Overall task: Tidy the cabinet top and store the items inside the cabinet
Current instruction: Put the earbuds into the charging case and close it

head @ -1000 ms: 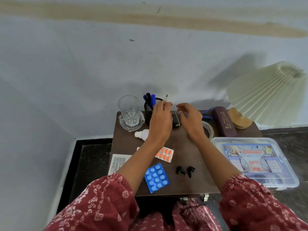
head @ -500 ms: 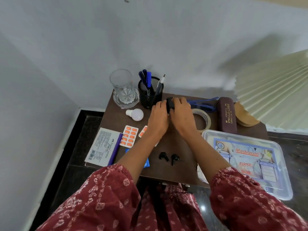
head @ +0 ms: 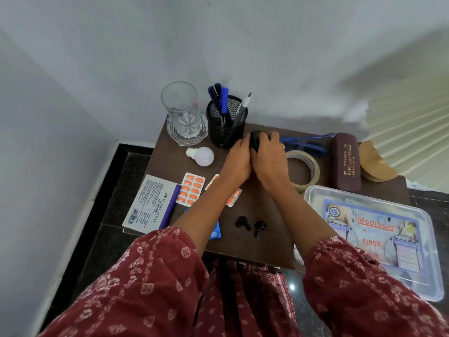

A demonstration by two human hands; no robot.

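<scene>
Small black rounded case (head: 254,141), mostly covered by fingers, gripped between left hand (head: 237,162) and right hand (head: 269,159) pressed side by side, held at the back of the brown cabinet top (head: 255,205), just beside the black mesh pen holder (head: 226,128), two black earbuds (head: 243,223) laid loose nearer the front edge

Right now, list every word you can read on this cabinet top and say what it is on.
"PRINCE OPTICALS": glasses case.
"FABER CASTELL": white card box.
"Medigold" and "FIRST": first-aid box label.
Fine print on the card box, first-aid box and glasses case: too small to read.
</scene>
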